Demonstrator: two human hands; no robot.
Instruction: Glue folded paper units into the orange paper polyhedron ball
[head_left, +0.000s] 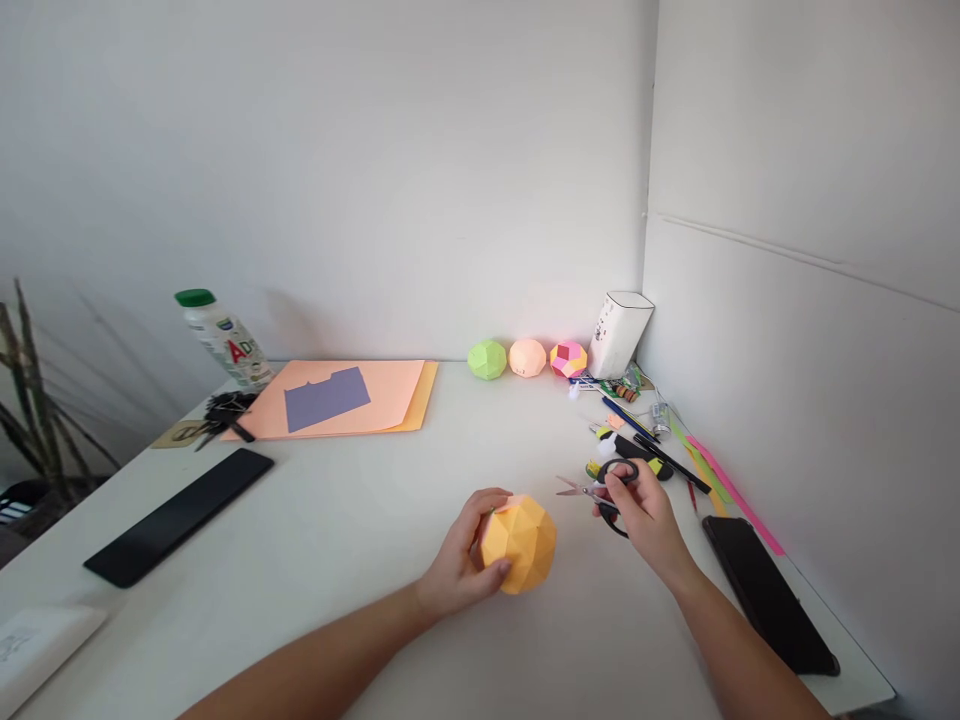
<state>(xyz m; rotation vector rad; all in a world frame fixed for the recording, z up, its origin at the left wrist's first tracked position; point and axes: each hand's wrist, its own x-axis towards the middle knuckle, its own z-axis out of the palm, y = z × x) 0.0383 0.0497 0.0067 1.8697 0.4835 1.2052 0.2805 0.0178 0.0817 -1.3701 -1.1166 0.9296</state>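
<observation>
My left hand [459, 560] is wrapped round the left side of a yellow-orange faceted paper ball [526, 545], thumb in front and fingers behind. To the right, my right hand [643, 510] grips a pair of scissors [581, 490] with black handles. The blades are parted slightly and point left, apart from the ball. Part of the handles is hidden by my fingers. Along the wall stand a green paper ball [487, 359], a peach one [528, 357] and a pink, red and yellow one [568, 358].
Peach paper sheets [397, 390] with a purple piece [328, 398] lie at the back left, near keys [229, 405] and a white bottle [232, 345]. A black slab [180, 515] lies left. Pens [675, 462], paper strips [739, 495] and a phone [769, 595] line the right edge.
</observation>
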